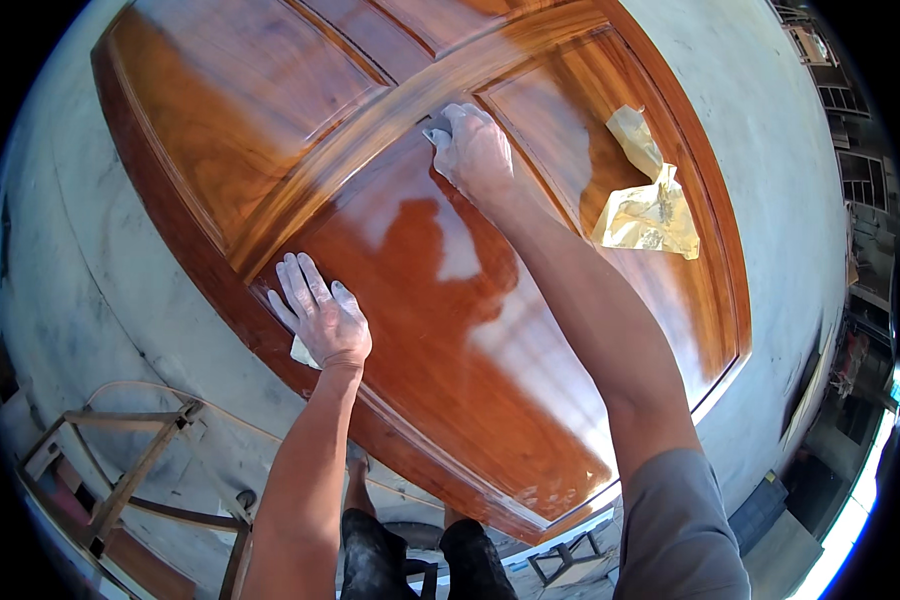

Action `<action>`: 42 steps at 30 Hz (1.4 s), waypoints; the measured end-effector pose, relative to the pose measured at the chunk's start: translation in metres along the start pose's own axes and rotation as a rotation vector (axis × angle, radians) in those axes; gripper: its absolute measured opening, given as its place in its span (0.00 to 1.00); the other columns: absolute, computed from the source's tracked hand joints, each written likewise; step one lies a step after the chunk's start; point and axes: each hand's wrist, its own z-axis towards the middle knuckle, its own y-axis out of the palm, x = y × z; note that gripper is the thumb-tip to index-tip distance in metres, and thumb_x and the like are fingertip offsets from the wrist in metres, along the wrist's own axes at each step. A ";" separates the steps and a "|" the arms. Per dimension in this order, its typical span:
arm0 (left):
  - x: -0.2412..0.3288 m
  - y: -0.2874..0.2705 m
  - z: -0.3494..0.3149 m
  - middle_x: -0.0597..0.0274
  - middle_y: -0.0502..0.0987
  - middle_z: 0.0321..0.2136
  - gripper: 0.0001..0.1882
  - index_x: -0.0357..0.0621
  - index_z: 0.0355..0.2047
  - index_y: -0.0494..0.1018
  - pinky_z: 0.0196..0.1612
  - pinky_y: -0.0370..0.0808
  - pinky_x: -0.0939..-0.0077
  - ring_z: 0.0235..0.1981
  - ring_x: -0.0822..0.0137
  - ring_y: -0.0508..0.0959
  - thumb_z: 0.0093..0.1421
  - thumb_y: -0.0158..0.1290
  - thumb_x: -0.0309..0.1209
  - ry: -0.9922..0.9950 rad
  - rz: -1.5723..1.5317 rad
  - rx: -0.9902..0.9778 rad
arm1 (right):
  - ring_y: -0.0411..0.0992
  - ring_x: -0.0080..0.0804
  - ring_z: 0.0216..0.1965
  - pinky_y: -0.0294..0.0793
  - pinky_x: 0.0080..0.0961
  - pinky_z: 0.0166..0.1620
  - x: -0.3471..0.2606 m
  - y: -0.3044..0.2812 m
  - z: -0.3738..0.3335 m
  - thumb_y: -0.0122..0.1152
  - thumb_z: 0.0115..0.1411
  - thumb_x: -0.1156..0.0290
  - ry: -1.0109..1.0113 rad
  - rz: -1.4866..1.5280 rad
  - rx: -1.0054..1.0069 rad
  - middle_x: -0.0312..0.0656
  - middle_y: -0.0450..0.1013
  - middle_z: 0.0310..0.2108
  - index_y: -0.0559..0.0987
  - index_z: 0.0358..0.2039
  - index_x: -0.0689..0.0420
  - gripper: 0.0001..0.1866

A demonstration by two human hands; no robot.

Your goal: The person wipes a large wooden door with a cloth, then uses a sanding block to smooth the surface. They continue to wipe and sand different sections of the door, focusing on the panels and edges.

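Note:
A glossy red-brown wooden door [370,340] with raised panels and mouldings lies flat in front of me. My left hand [325,320], dusted white, rests palm down near the door's left edge, fingers spread. A small pale scrap [303,352] shows beside the heel of that hand; what it is I cannot tell. Farther up, my right hand [482,160] is closed on a crumpled grey-white cloth [442,135], pressed against the upper end of the middle panel beside a moulding. The hand hides part of the cloth. White dust coats the right hand's fingers.
Creased yellowish paper [650,215] lies on the door at the right. A wooden frame stand [135,480] is on the lower left, near a thin hose [235,425]. Pale concrete floor [780,200] surrounds the door. Racks and stacked items [860,180] line the far right.

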 end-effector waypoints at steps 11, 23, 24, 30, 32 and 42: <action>-0.011 0.008 -0.003 0.54 0.55 0.76 0.32 0.41 0.76 0.56 0.75 0.53 0.35 0.77 0.48 0.56 0.75 0.44 0.36 0.035 0.026 0.050 | 0.78 0.55 0.43 0.79 0.46 0.48 0.029 -0.056 -0.114 0.65 0.63 0.75 0.038 -0.008 -0.062 0.51 0.79 0.39 0.83 0.40 0.59 0.06; -0.014 0.021 -0.001 0.55 0.58 0.75 0.31 0.44 0.75 0.57 0.78 0.49 0.40 0.77 0.53 0.55 0.76 0.44 0.38 0.039 0.062 0.068 | 0.77 0.49 0.39 0.79 0.42 0.45 0.085 -0.172 -0.320 0.68 0.61 0.79 0.065 -0.210 -0.016 0.46 0.77 0.36 0.82 0.40 0.57 0.08; -0.017 0.023 -0.001 0.53 0.59 0.76 0.30 0.43 0.75 0.59 0.77 0.48 0.39 0.78 0.54 0.55 0.77 0.40 0.41 0.023 0.032 0.080 | 0.77 0.49 0.39 0.79 0.42 0.44 0.092 -0.172 -0.326 0.68 0.61 0.78 0.055 -0.256 -0.030 0.46 0.76 0.36 0.81 0.41 0.58 0.09; -0.015 0.022 -0.001 0.53 0.59 0.75 0.30 0.43 0.76 0.58 0.78 0.47 0.40 0.78 0.53 0.55 0.77 0.39 0.40 0.033 0.023 0.084 | 0.77 0.48 0.40 0.79 0.42 0.44 0.102 -0.165 -0.327 0.69 0.59 0.79 0.002 -0.226 0.023 0.45 0.77 0.37 0.80 0.40 0.57 0.10; -0.015 0.021 -0.002 0.53 0.59 0.75 0.30 0.43 0.76 0.58 0.78 0.47 0.40 0.78 0.53 0.55 0.77 0.39 0.40 0.037 0.026 0.077 | 0.77 0.49 0.40 0.79 0.43 0.44 0.089 -0.141 -0.284 0.69 0.60 0.79 -0.047 -0.207 0.040 0.45 0.77 0.37 0.80 0.40 0.57 0.09; -0.011 0.012 -0.003 0.54 0.57 0.76 0.31 0.42 0.76 0.56 0.77 0.50 0.38 0.78 0.51 0.54 0.76 0.42 0.39 0.034 0.031 0.059 | 0.79 0.47 0.39 0.81 0.41 0.42 0.102 -0.160 -0.313 0.70 0.60 0.77 -0.056 -0.214 0.025 0.43 0.78 0.37 0.81 0.39 0.55 0.08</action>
